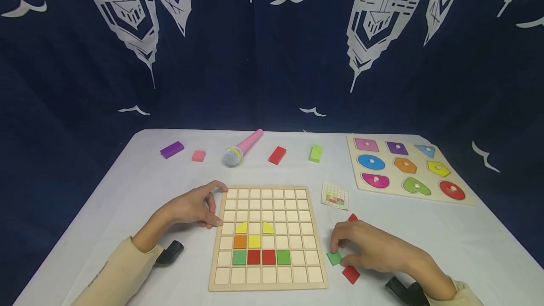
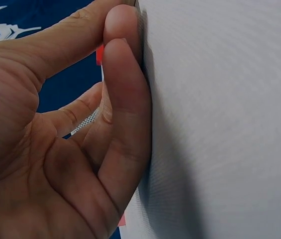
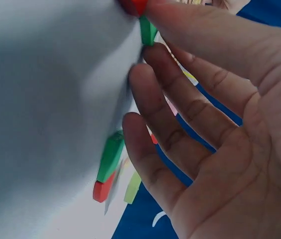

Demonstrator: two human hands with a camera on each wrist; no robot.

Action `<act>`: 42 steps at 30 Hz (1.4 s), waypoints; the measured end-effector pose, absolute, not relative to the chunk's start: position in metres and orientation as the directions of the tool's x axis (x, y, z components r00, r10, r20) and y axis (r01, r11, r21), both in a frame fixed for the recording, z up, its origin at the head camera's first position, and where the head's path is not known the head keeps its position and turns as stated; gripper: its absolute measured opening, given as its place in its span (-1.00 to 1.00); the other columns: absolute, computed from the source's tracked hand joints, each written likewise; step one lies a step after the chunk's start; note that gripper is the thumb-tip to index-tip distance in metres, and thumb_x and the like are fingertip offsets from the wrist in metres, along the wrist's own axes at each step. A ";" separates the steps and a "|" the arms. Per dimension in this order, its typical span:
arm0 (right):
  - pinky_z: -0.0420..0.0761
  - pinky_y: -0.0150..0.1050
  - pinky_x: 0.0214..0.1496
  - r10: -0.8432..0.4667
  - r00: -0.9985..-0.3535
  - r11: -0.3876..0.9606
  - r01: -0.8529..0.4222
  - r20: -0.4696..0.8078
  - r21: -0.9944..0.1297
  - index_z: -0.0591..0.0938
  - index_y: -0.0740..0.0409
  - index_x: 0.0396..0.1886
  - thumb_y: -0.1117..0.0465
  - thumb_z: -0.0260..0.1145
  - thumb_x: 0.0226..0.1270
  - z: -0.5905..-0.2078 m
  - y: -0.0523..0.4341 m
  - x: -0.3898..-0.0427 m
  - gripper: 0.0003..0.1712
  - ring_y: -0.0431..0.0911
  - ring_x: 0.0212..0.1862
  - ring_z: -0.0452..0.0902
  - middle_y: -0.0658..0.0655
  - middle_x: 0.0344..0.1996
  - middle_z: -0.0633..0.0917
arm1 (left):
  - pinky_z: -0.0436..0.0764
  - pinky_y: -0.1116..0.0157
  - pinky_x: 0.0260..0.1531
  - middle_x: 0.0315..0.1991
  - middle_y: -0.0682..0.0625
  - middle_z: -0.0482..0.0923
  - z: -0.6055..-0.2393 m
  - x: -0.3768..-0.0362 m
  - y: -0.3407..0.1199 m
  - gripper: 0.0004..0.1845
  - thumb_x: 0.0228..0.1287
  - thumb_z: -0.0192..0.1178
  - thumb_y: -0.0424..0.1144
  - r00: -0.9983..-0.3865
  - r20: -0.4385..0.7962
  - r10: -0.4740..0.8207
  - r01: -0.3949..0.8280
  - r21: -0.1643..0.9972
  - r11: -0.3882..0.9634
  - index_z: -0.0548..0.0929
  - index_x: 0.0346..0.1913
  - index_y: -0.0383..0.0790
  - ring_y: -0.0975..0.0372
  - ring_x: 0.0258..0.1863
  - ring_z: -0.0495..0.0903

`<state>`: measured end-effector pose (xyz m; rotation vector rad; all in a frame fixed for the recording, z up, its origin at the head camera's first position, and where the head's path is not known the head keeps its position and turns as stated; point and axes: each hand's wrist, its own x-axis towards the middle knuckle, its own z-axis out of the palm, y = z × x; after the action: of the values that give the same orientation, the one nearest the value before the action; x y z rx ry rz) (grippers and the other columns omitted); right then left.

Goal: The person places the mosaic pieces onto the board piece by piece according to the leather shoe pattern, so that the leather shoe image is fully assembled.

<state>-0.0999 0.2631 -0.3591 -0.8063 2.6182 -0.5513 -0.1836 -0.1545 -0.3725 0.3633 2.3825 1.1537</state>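
A wooden grid board [image 1: 267, 277] lies in the middle of the white table. It carries two yellow curved tiles [image 1: 241, 227], an orange tile [image 1: 240, 241], a yellow tile [image 1: 254, 241], and a row of green, red, red and green tiles [image 1: 268, 257]. My left hand [image 1: 214, 204] rests at the board's left edge, fingers loosely arched and touching it; the left wrist view shows its fingers [image 2: 123, 99] against the cloth. To the right of the board, my right hand [image 1: 340, 249] pinches a green tile [image 1: 333, 258] [image 3: 147, 31] on the table. Red tiles [image 1: 351, 274] [image 1: 352, 217] lie beside it.
A small pattern card [image 1: 335, 195] lies right of the board. A shape puzzle board [image 1: 463, 198] sits at the back right. Along the back lie a purple block [image 1: 172, 149], a pink block [image 1: 198, 156], a pink microphone [image 1: 244, 148], a red block [image 1: 277, 155] and a green block [image 1: 316, 153].
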 end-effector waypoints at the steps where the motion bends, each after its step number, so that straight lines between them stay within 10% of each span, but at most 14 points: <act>1: 0.54 -0.23 -0.01 -0.595 -0.777 0.761 -0.461 -0.208 -0.457 0.64 -0.40 -0.29 0.14 0.55 0.09 -0.359 0.263 -0.100 -0.67 -0.29 -0.15 0.43 -0.37 -0.25 0.58 | 0.62 0.26 -0.47 -0.38 -0.13 0.48 -0.372 -0.184 -0.154 -0.14 -0.06 0.56 -0.39 -0.857 -0.291 0.425 0.034 0.791 0.611 0.35 0.33 -0.16 0.18 -0.55 0.62; 42: 0.49 -0.44 -0.19 -0.748 -0.648 0.630 -0.625 -0.143 -0.462 0.65 -0.15 -0.31 0.11 0.53 0.17 -0.350 0.199 -0.111 -0.81 -0.31 -0.29 0.46 -0.25 -0.39 0.57 | 0.61 0.27 -0.46 -0.38 -0.13 0.49 -0.370 -0.181 -0.155 -0.16 -0.05 0.56 -0.38 -0.859 -0.303 0.412 0.023 0.782 0.623 0.35 0.33 -0.14 0.17 -0.54 0.63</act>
<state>-0.1114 0.1993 -0.3498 -1.1022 2.5329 -0.5393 -0.1815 -0.1545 -0.3702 0.3429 2.3883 1.1423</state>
